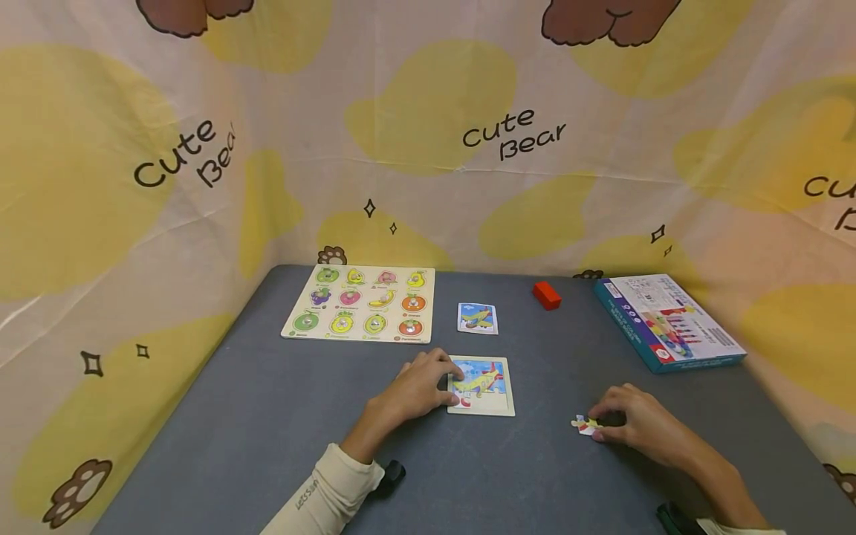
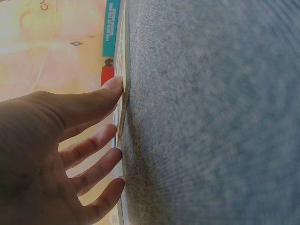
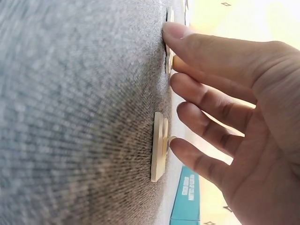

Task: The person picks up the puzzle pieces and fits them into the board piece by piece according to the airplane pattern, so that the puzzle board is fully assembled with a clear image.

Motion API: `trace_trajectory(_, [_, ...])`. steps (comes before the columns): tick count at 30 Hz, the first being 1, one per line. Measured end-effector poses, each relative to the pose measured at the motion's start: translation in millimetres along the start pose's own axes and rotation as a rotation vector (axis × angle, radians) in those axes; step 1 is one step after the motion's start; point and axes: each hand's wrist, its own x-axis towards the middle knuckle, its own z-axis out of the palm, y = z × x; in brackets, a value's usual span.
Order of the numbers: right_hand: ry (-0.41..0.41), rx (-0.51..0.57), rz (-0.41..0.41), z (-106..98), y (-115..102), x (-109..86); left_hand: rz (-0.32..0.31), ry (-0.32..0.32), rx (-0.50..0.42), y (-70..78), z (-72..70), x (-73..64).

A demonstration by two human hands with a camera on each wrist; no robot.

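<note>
My left hand [image 1: 417,386] rests at the left edge of a square wooden airplane jigsaw [image 1: 498,405], its thumb and fingertips touching the frame. The jigsaw shows a yellow plane on blue, with bare wood along its lower part. Seen from the left wrist, the loosely spread fingers [image 2: 93,176] lie along the board's edge. To the right, my right hand [image 1: 638,423] pinches a small colourful puzzle piece [image 1: 583,426] between thumb and index finger, low over the table. Below its little finger in the right wrist view are two stacked wooden pieces [image 3: 158,147], hidden by the hand from above.
A picture card [image 1: 478,319] with the same plane lies behind the jigsaw. A fruit puzzle board [image 1: 361,303] is at the back left. A red block [image 1: 547,296] and a flat teal-sided box [image 1: 675,319] lie at the back right of the grey table [image 1: 267,416].
</note>
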Motion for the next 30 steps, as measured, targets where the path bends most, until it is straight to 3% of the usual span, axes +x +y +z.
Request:
trace_trajectory(13, [0.064,0.007,-0.030,5,-2,5.9,0.041,0.022,0.010,-1.5,1.3,-0.3])
trace_trajectory(21, [0.055,0.047,-0.056,12,-19,27.9,0.030,0.007,-0.002,1.0,-0.8,-1.4])
trace_trajectory(30, [0.031,0.016,-0.106,23,-51,62.5,0.035,0.011,0.002,0.1,-1.0,-2.4])
